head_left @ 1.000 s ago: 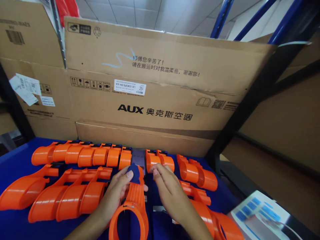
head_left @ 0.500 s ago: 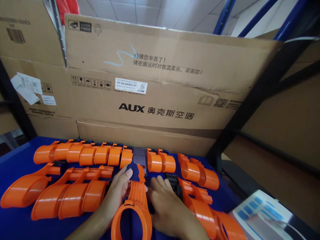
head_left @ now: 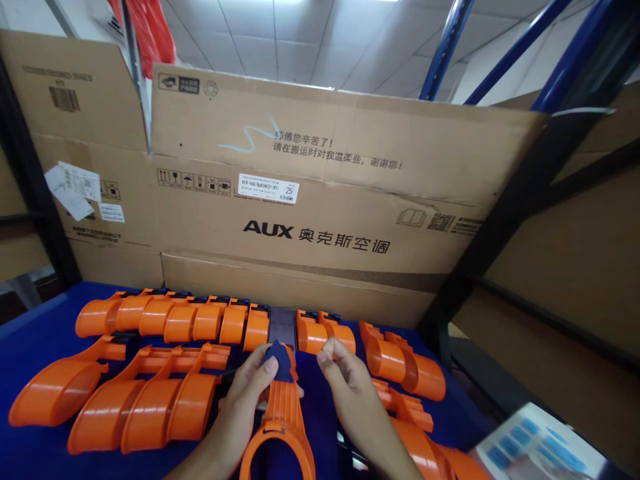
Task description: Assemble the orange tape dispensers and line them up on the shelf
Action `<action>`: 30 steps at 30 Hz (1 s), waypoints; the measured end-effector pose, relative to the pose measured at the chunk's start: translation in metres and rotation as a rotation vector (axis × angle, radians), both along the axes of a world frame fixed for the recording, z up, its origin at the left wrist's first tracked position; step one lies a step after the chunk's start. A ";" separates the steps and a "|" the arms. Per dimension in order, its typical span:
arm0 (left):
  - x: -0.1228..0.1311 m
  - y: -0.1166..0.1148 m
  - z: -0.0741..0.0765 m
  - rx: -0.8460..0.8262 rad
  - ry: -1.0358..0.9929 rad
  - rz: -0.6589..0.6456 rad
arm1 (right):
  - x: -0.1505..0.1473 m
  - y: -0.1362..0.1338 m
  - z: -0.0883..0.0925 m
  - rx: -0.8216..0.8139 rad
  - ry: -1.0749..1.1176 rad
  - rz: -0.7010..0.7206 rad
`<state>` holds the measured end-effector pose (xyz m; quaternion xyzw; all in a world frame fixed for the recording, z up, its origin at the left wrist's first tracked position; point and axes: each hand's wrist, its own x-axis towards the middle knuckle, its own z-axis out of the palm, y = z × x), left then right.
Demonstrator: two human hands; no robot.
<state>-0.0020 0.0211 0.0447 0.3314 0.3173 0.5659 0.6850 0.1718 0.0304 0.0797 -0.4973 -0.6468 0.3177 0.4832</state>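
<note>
My left hand (head_left: 250,393) is closed round the neck of an orange plastic ring holder (head_left: 286,407), its thumb on the dark blue piece (head_left: 281,361) at the far end. The open ring points toward me and runs off the bottom edge. Just to the right, my right hand (head_left: 350,383) is raised above the blue surface, thumb and forefinger pinched together. Whatever those fingertips hold, if anything, is too small to make out. Behind both hands lies a phone-like dark slab (head_left: 283,328).
Rows of orange ring holders stand at the back (head_left: 180,323), the left (head_left: 150,413) and the right (head_left: 410,363). A cardboard sheet (head_left: 320,220) walls off the back of the blue table (head_left: 30,333). A white-and-blue box (head_left: 540,443) sits at lower right, near a black post (head_left: 480,240).
My right hand has risen from low beside the dark parts, and its fingers are now pinched. The left hand keeps its hold on the ring holder. The camera has tilted up slightly.
</note>
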 end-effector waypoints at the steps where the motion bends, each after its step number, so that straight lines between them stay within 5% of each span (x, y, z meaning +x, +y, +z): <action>1: 0.001 0.001 -0.002 0.026 0.000 -0.025 | -0.003 -0.001 0.000 0.004 0.014 0.001; 9: 0.005 0.002 -0.003 -0.012 -0.079 -0.040 | -0.005 -0.012 -0.016 -0.027 -0.076 -0.096; 15: 0.004 0.003 -0.005 -0.007 -0.061 -0.034 | 0.005 -0.015 -0.022 -0.021 -0.134 -0.042; 30: 0.002 0.002 0.001 0.114 -0.088 0.062 | 0.006 -0.011 0.009 0.320 -0.203 0.057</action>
